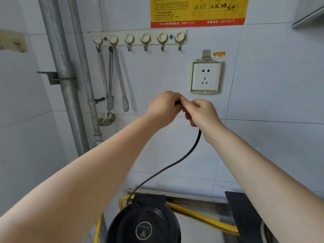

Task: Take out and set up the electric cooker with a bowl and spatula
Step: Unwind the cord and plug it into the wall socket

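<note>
The round black electric cooker (143,225) sits closed at the bottom centre, its black power cord (177,163) rising in a curve from its back. My left hand (163,107) and my right hand (201,111) meet in front of the wall, both closed on the cord's upper end; the plug is hidden between the fingers. A white wall socket (205,77) is mounted up and to the right of my hands, with nothing plugged in. A slotted metal spatula (122,88) hangs from the hook rail. No bowl is in view.
A hook rail (140,38) carries a ladle (106,118) and tongs beside the spatula. Grey pipes (64,76) run down the left wall. A yellow gas hose (201,216) lies behind the cooker, and a black stove edge (245,216) sits at bottom right.
</note>
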